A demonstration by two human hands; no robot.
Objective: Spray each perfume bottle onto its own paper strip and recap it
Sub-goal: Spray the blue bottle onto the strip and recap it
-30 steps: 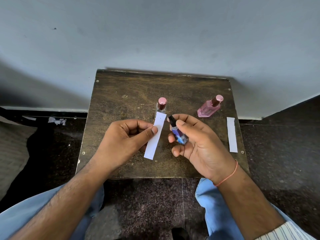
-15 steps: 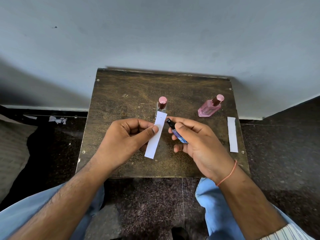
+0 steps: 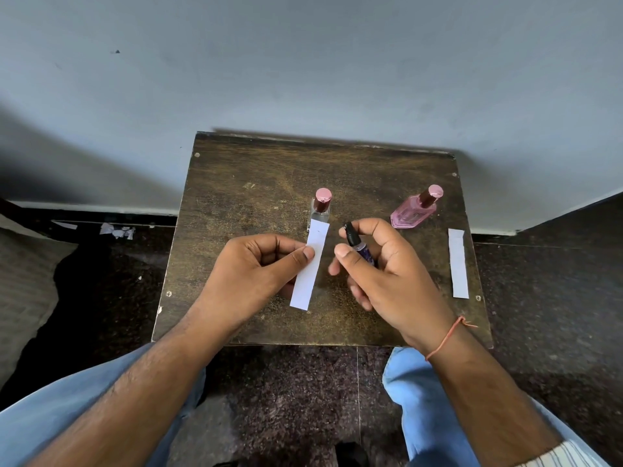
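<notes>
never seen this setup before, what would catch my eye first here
First the two hands over the middle of the small wooden table: the left hand pinches a white paper strip, and the right hand holds a small blue spray bottle, its black nozzle bare and pointing up and away, toward the far side of the table. Behind them stand a clear bottle and, further right, a pink bottle, both capped, with a second strip lying near the right edge.
</notes>
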